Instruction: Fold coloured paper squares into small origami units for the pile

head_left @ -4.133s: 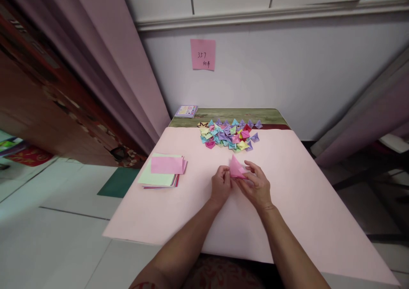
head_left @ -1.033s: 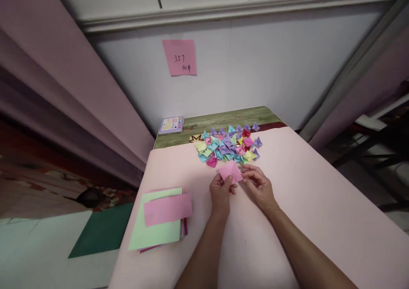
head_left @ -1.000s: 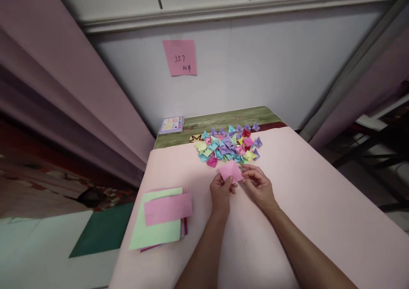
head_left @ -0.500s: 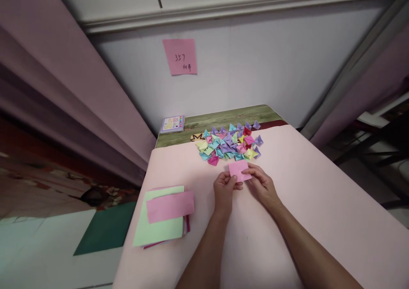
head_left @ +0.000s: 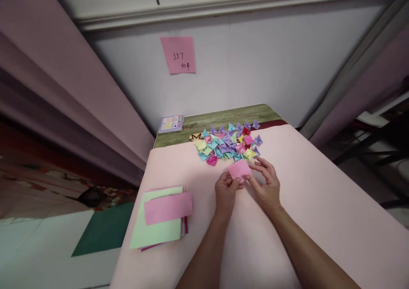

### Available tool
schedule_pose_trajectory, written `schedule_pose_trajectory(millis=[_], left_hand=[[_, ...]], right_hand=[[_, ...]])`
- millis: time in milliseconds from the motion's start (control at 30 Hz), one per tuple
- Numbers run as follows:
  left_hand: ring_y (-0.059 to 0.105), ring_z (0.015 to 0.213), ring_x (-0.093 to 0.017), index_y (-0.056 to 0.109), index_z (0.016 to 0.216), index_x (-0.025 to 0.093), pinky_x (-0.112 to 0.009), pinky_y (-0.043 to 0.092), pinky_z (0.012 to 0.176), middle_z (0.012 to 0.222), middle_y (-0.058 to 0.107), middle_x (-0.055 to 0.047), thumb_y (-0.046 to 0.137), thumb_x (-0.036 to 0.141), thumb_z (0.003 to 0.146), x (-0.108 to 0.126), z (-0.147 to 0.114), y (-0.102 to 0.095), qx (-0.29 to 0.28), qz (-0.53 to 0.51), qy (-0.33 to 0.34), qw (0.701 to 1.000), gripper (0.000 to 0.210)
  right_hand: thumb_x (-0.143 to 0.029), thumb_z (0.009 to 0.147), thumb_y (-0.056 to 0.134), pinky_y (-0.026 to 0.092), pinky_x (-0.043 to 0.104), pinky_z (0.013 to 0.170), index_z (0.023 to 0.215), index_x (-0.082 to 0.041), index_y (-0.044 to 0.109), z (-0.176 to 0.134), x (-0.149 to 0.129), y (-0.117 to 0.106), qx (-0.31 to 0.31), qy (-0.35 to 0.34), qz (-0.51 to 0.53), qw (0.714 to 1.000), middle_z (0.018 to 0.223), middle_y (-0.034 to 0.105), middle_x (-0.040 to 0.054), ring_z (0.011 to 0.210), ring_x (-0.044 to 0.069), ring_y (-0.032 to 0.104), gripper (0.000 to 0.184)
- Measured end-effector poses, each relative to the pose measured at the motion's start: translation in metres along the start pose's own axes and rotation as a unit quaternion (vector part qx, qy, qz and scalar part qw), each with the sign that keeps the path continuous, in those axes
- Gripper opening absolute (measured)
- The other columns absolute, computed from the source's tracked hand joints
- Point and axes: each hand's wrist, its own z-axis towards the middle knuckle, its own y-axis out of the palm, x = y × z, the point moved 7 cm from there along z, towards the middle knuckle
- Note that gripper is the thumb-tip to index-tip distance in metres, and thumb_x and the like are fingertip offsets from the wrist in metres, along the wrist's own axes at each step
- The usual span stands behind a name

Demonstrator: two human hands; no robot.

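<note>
A small pink square of folded paper (head_left: 239, 170) is held above the table, just in front of a heap of folded paper pieces (head_left: 227, 144). My left hand (head_left: 226, 191) pinches its lower left part, thumb on top and fingers underneath. At the right side, my right hand (head_left: 266, 184) has its thumb at the lower edge and a fingertip by the right corner, with the other fingers raised and spread. The heap mixes purple, blue, yellow, pink, red and green pieces with pointed shapes.
To the left lies a stack of coloured sheets (head_left: 156, 234), green on top, with a pink paper strip (head_left: 168, 208) across it. A small printed pad (head_left: 171, 123) sits at the table's far left corner. A pink note (head_left: 179, 55) hangs on the wall behind.
My right hand has shifted from pinching the paper's right part to its edge, with the fingers lifting and spreading. The paper has tilted slightly, while my left hand keeps its pinch.
</note>
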Motion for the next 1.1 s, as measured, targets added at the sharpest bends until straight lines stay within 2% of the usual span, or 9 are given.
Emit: schedule_pose_trajectory(millis=[167,300,433,500,600,633,767,933,1100], left_hand=[[0.07,0.08,-0.019,0.072,0.095,0.013,-0.031,0.058,0.074,0.091,0.076,-0.009,0.079,0.031,0.07,-0.001,-0.002,0.006,-0.032,-0.013,-0.016,0.999,0.032],[0.07,0.079,-0.02,0.073,0.101,0.012,-0.031,0.059,0.07,0.094,0.076,-0.01,0.08,0.034,0.069,0.003,-0.005,0.007,-0.018,-0.02,-0.033,0.999,0.039],[0.07,0.08,-0.021,0.073,0.102,0.013,-0.033,0.059,0.07,0.093,0.076,-0.01,0.081,0.034,0.068,0.005,-0.005,0.008,-0.015,-0.025,-0.036,0.999,0.041],[0.07,0.079,-0.02,0.073,0.099,0.012,-0.033,0.059,0.073,0.089,0.075,-0.009,0.08,0.033,0.07,0.003,-0.004,0.007,-0.018,-0.021,-0.029,0.999,0.037],[0.068,0.075,-0.017,0.073,0.089,0.012,-0.032,0.058,0.075,0.081,0.074,-0.006,0.077,0.031,0.073,0.0,-0.003,0.005,-0.02,-0.001,-0.006,1.0,0.026],[0.068,0.074,-0.017,0.073,0.086,0.012,-0.031,0.058,0.074,0.079,0.073,-0.005,0.077,0.03,0.073,0.0,-0.002,0.005,-0.02,0.008,0.002,1.0,0.023],[0.066,0.073,-0.016,0.072,0.084,0.013,-0.03,0.056,0.075,0.077,0.072,-0.004,0.074,0.029,0.075,0.001,-0.003,0.006,-0.022,0.035,0.017,0.999,0.019],[0.066,0.073,-0.016,0.072,0.088,0.014,-0.028,0.055,0.071,0.08,0.073,-0.004,0.072,0.029,0.076,0.0,-0.003,0.004,-0.007,0.059,0.014,0.998,0.019],[0.063,0.07,-0.015,0.07,0.079,0.015,-0.026,0.053,0.066,0.07,0.066,-0.001,0.071,0.032,0.076,-0.003,-0.004,-0.001,0.005,0.106,0.034,0.994,0.017]], right_hand=[[-0.03,0.081,0.074,0.047,0.05,0.105,0.114,-0.025,0.069,0.0,-0.001,0.003,0.008,-0.011,-0.009,1.0,0.13,0.057,0.0103,0.122,0.028,0.056,0.034],[-0.027,0.082,0.073,0.052,0.048,0.1,0.108,-0.025,0.072,-0.001,-0.004,0.003,0.016,-0.015,0.006,1.0,0.131,0.056,0.0099,0.112,0.026,0.062,0.025],[-0.026,0.084,0.071,0.053,0.048,0.099,0.096,-0.024,0.074,0.0,-0.01,0.003,0.013,-0.032,0.02,0.999,0.127,0.058,0.0097,0.112,0.026,0.062,0.013],[-0.028,0.083,0.071,0.05,0.05,0.102,0.106,-0.024,0.071,0.0,-0.011,0.003,0.004,-0.035,0.005,0.999,0.127,0.058,0.0104,0.116,0.027,0.06,0.022],[-0.031,0.083,0.072,0.045,0.054,0.106,0.126,-0.025,0.061,0.001,-0.012,0.003,-0.006,-0.038,-0.03,0.999,0.132,0.056,0.0119,0.124,0.03,0.054,0.046],[-0.031,0.083,0.072,0.045,0.054,0.107,0.128,-0.025,0.06,0.001,-0.013,0.003,-0.011,-0.041,-0.035,0.998,0.133,0.055,0.0121,0.125,0.03,0.053,0.047],[-0.028,0.085,0.069,0.047,0.051,0.105,0.119,-0.025,0.066,0.002,-0.015,0.004,-0.02,-0.054,-0.035,0.998,0.133,0.054,0.0114,0.124,0.029,0.055,0.035],[-0.023,0.083,0.071,0.051,0.049,0.101,0.107,-0.024,0.069,-0.001,-0.018,0.0,0.007,-0.078,-0.04,0.996,0.129,0.057,0.011,0.118,0.028,0.059,0.025],[-0.018,0.081,0.072,0.053,0.047,0.096,0.096,-0.023,0.071,-0.004,-0.02,-0.002,0.026,-0.11,-0.069,0.991,0.126,0.06,0.01,0.113,0.027,0.062,0.016]])
